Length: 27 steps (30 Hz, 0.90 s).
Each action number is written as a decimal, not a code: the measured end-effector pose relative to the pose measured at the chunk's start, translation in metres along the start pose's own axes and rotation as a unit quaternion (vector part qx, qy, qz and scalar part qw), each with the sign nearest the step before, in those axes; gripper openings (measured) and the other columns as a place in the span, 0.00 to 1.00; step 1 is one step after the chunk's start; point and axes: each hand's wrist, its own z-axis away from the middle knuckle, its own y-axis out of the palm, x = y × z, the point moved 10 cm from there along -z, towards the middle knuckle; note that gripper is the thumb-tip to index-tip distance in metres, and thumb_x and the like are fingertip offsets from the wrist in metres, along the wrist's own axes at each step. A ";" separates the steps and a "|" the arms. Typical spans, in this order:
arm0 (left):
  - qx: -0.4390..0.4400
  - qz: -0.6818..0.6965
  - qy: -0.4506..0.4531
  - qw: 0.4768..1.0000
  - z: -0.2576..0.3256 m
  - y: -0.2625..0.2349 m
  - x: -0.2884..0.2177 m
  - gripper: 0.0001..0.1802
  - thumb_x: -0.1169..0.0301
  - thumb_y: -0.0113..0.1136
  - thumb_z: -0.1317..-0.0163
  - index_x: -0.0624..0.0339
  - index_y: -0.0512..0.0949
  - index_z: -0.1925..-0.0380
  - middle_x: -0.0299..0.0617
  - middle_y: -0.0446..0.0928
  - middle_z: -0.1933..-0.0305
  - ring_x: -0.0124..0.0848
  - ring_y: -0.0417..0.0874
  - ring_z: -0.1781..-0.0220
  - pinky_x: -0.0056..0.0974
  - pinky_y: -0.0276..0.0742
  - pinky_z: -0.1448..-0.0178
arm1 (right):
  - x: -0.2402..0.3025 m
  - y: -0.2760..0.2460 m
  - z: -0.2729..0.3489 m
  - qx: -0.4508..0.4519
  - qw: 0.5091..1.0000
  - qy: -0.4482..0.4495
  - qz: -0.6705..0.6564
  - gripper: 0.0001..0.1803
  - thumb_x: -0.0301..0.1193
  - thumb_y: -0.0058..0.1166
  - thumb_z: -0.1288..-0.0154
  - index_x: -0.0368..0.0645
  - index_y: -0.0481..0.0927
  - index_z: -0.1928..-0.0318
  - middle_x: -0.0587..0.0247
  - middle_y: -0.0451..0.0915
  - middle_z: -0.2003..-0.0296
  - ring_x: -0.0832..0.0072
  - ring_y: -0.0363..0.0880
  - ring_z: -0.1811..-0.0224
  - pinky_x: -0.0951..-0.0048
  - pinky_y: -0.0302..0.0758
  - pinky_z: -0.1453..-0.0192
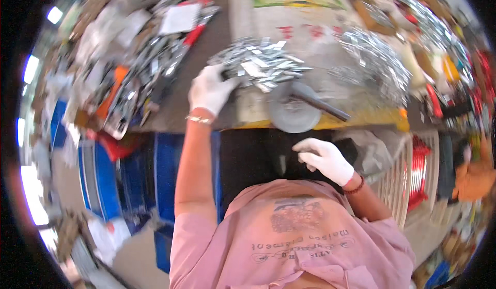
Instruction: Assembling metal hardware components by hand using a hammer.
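My left hand (211, 88), in a white glove, reaches over the table to the left edge of a heap of small flat silvery metal pieces (258, 64). Its thumb stands apart from the fingers, and the fingertips at the heap are partly hidden. In front of my body, below the table edge, hovers my gloved right hand (326, 161), fingers loosely bent and apart, with nothing visible in them. A small pale streak (282, 164), blurred, shows left of it against the dark. Between the hands, a round grey dish (294, 114) with a dark bar (320, 105) across it sits at the table's front edge.
Another heap of shiny metal pieces (377, 64) lies to the right on a whitish printed sheet (305, 20). Cluttered metal parts and plastic bags (116, 35) fill the left. Below are blue bins (186, 170) and, at right, a pale slatted crate (398, 180) beside red items (419, 170).
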 end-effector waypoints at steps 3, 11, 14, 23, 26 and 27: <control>-0.011 0.092 -0.024 0.995 0.010 -0.025 -0.018 0.26 0.57 0.79 0.42 0.58 0.88 0.46 0.52 0.89 0.52 0.44 0.90 0.49 0.45 0.82 0.43 | 0.008 -0.034 0.016 -0.055 0.997 -0.014 -0.052 0.07 0.29 0.62 0.26 0.38 0.82 0.55 0.68 0.83 0.66 0.83 0.81 0.69 0.77 0.79 0.65; 0.001 0.232 -0.009 0.973 0.019 -0.011 -0.016 0.16 0.75 0.69 0.36 0.64 0.81 0.49 0.39 0.83 0.60 0.27 0.83 0.57 0.35 0.80 0.48 | 0.039 -0.158 0.049 -0.322 0.940 -0.107 0.040 0.07 0.31 0.60 0.27 0.40 0.85 0.57 0.61 0.86 0.68 0.76 0.86 0.72 0.71 0.82 0.66; -0.043 0.239 0.036 0.969 0.037 -0.024 -0.043 0.13 0.79 0.66 0.35 0.64 0.84 0.51 0.38 0.83 0.58 0.28 0.83 0.56 0.36 0.80 0.47 | 0.033 -0.224 0.035 -0.467 0.797 -0.134 0.357 0.11 0.35 0.65 0.29 0.44 0.86 0.52 0.57 0.87 0.61 0.63 0.88 0.64 0.61 0.83 0.58; 0.065 0.188 0.255 0.946 0.097 -0.009 -0.164 0.08 0.76 0.71 0.41 0.58 0.87 0.61 0.47 0.85 0.61 0.48 0.86 0.57 0.46 0.81 0.49 | 0.027 -0.271 -0.021 -0.460 0.715 0.091 0.519 0.10 0.36 0.60 0.34 0.45 0.88 0.58 0.50 0.88 0.61 0.49 0.90 0.55 0.49 0.87 0.49; 0.044 0.156 0.250 0.955 0.097 -0.003 -0.159 0.06 0.71 0.74 0.41 0.56 0.87 0.65 0.45 0.83 0.64 0.47 0.84 0.57 0.47 0.79 0.51 | 0.054 -0.238 -0.008 -0.445 0.773 -0.060 0.449 0.05 0.33 0.63 0.33 0.48 0.87 0.59 0.54 0.89 0.58 0.55 0.90 0.57 0.59 0.86 0.51; 0.045 0.129 0.246 0.960 0.096 -0.002 -0.156 0.06 0.70 0.75 0.41 0.56 0.87 0.66 0.44 0.82 0.65 0.47 0.84 0.57 0.47 0.78 0.52 | 0.064 -0.216 0.000 -0.436 0.793 -0.164 0.394 0.05 0.30 0.64 0.33 0.46 0.87 0.59 0.54 0.89 0.58 0.56 0.90 0.57 0.61 0.86 0.52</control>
